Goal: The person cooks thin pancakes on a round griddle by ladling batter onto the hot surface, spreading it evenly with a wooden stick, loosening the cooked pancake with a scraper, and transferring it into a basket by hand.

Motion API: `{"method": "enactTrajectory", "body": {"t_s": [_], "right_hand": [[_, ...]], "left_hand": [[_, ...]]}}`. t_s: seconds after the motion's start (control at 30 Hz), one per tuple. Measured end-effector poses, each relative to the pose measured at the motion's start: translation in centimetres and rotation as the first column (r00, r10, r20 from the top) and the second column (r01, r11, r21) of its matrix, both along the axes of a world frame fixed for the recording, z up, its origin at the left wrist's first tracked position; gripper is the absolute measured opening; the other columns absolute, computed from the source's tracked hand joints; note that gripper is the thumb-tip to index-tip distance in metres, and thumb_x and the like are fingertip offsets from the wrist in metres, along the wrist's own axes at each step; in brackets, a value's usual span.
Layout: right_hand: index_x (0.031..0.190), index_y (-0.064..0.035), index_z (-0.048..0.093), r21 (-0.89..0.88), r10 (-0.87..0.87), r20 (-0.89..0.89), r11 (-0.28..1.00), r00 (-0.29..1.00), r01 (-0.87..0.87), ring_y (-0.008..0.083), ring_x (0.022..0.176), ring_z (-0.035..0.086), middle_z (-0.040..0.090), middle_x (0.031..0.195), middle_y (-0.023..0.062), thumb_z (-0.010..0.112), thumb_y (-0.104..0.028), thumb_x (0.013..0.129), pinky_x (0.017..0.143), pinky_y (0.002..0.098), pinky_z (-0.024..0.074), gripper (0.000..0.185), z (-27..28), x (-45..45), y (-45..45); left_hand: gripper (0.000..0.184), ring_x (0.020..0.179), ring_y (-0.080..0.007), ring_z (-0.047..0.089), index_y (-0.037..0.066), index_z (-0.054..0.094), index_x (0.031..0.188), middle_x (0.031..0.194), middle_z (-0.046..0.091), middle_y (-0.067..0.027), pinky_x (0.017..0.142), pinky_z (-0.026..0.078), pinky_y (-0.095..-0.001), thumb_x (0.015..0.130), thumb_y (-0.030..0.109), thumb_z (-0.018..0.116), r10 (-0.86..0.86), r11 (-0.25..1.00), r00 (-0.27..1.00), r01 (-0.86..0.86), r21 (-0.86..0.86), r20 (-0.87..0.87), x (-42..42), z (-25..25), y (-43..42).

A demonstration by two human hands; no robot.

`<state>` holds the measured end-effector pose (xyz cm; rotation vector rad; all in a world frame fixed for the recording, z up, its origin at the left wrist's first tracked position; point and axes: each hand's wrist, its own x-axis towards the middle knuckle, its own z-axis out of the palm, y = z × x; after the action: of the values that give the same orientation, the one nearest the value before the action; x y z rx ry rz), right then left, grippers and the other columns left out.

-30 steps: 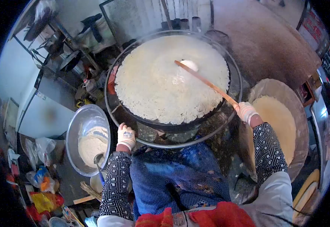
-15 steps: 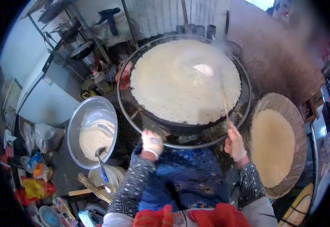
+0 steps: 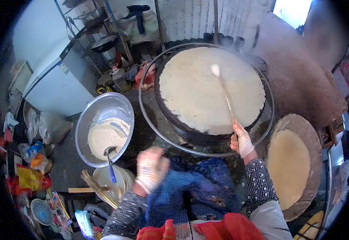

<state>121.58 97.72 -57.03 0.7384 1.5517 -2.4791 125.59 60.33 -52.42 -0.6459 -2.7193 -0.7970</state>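
My right hand (image 3: 241, 141), in a pale glove that leaves the fingers bare, is closed around a long wooden stick (image 3: 227, 98). A white batter-like lump (image 3: 215, 70) shows at the stick's far end, over a large, thin, pale pancake (image 3: 190, 88). This pancake covers most of a round dark griddle (image 3: 174, 120). A metal ring (image 3: 150, 126) surrounds the griddle. Blurred by motion, my left hand (image 3: 152, 170) is raised above my lap, apart from the ring. Its fingers are too smeared to read. Left of it is a metal bowl (image 3: 82, 138) of batter with a blue-handled ladle (image 3: 111, 168).
A bucket (image 3: 102, 176) with a straw brush (image 3: 96, 188) stands below the bowl. At right is a lined basket (image 3: 312, 160) holding a pale round sheet (image 3: 288, 170). A white cabinet (image 3: 58, 92) and shelved pans (image 3: 103, 43) are at left. Steam blurs the upper right.
My left hand has let go of the metal ring and moved left. The stick's far end has swung left to the white lump. The whole view has shifted.
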Motion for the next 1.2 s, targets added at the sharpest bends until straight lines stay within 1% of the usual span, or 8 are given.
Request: {"method": "enactTrajectory", "body": {"t_s": [0.17, 0.2, 0.43, 0.57, 0.67, 0.77, 1.0, 1.2], "right_hand": [[0.144, -0.0285, 0.045, -0.096, -0.225, -0.135, 0.972, 0.965, 0.214, 0.0112, 0.039, 0.035, 0.048, 0.057, -0.0003, 0.059, -0.03, 0.098, 0.036, 0.0288, 0.0282, 0.048, -0.6, 1.1, -4.5], [0.142, -0.0281, 0.047, -0.086, -0.214, -0.115, 0.975, 0.97, 0.205, 0.0119, 0.038, 0.036, 0.048, 0.055, 0.0002, 0.06, -0.031, 0.097, 0.035, 0.0297, 0.0288, 0.047, -0.9, 0.8, -4.9], [0.138, -0.0356, 0.049, -0.074, -0.089, 0.04, 0.993, 0.995, 0.091, 0.0138, 0.038, 0.036, 0.046, 0.054, 0.0014, 0.062, -0.034, 0.095, 0.035, 0.0318, 0.0298, 0.044, -1.6, -1.3, -9.3], [0.137, -0.0342, 0.049, -0.422, -0.017, -0.001, 0.906, 1.0, 0.015, 0.0116, 0.038, 0.034, 0.045, 0.053, -0.0004, 0.059, -0.035, 0.096, 0.036, 0.0305, 0.0276, 0.042, -2.9, -1.4, -8.2], [0.135, -0.0324, 0.049, -0.246, -0.144, -0.08, 0.962, 0.986, 0.121, 0.0107, 0.037, 0.033, 0.043, 0.052, -0.0014, 0.057, -0.036, 0.097, 0.036, 0.0292, 0.0264, 0.039, -0.6, 1.7, -10.8], [0.139, -0.032, 0.047, -0.292, -0.218, -0.107, 0.939, 0.97, 0.179, 0.0103, 0.036, 0.033, 0.041, 0.05, -0.002, 0.054, -0.037, 0.099, 0.035, 0.0279, 0.0263, 0.04, -1.0, 5.0, -12.3], [0.142, -0.0278, 0.045, -0.314, -0.181, -0.094, 0.939, 0.979, 0.143, 0.0116, 0.035, 0.034, 0.041, 0.05, -0.0011, 0.049, -0.034, 0.102, 0.035, 0.0286, 0.0301, 0.041, -1.7, 9.4, -12.7], [0.141, -0.0322, 0.046, -0.307, -0.097, -0.166, 0.951, 0.981, 0.042, 0.0122, 0.037, 0.039, 0.054, 0.056, -0.0004, 0.051, -0.035, 0.102, 0.037, 0.0303, 0.032, 0.04, -1.0, 13.3, -10.5]], "left_hand": [[0.065, 0.12, -0.0384, 0.053, 0.005, 0.034, 0.144, 0.141, 0.043, -0.0179, 0.104, 0.04, -0.0485, 0.089, 0.026, 0.06, 0.775, 0.574, 0.583, -0.484, -0.66, 0.246, 0.0, -9.3, -16.2], [0.071, 0.124, -0.0393, 0.052, 0.006, 0.026, 0.149, 0.146, 0.037, -0.0185, 0.105, 0.04, -0.0479, 0.09, 0.026, 0.06, 0.837, 0.54, 0.35, -0.406, -0.737, 0.421, -0.3, -9.9, -17.8], [0.077, 0.12, -0.0395, 0.057, 0.012, 0.025, 0.152, 0.145, 0.038, -0.0263, 0.098, 0.049, -0.0443, 0.084, 0.01, 0.06, 0.853, 0.522, 0.288, -0.467, -0.713, 0.435, 1.0, -14.6, -22.4], [0.075, 0.091, -0.0321, 0.067, 0.011, 0.025, 0.152, 0.113, 0.063, -0.0217, 0.072, 0.056, -0.0398, 0.084, 0.006, 0.055, 0.608, 0.591, 0.298, -0.789, -0.168, 0.736, 4.1, -12.2, -22.0], [0.072, 0.067, -0.0216, 0.062, 0.011, 0.025, 0.152, 0.093, 0.064, -0.0127, 0.054, 0.053, -0.0343, 0.088, 0.009, 0.057, 0.612, 0.656, 0.721, -0.693, 0.3, 0.326, 8.4, -18.7, -24.8], [0.068, 0.054, -0.0117, 0.052, 0.01, 0.024, 0.152, 0.079, 0.056, -0.0041, 0.046, 0.046, -0.0269, 0.092, 0.012, 0.056, 0.403, 0.32, 0.673, -0.739, 0.593, 0.62, 9.7, -9.1, -18.1], [0.07, 0.05, -0.0069, 0.043, 0.011, 0.019, 0.155, 0.07, 0.047, 0.0005, 0.041, 0.036, -0.0214, 0.095, 0.014, 0.055, -0.022, 0.402, 0.761, -0.587, 0.703, 0.648, 1.9, 4.3, -4.7], [0.069, 0.047, -0.0104, 0.048, 0.012, 0.021, 0.154, 0.067, 0.053, -0.0029, 0.042, 0.041, -0.0263, 0.095, 0.015, 0.056, -0.271, 0.707, 0.788, -0.226, 0.67, 0.552, -9.2, 3.6, 7.5]]}}
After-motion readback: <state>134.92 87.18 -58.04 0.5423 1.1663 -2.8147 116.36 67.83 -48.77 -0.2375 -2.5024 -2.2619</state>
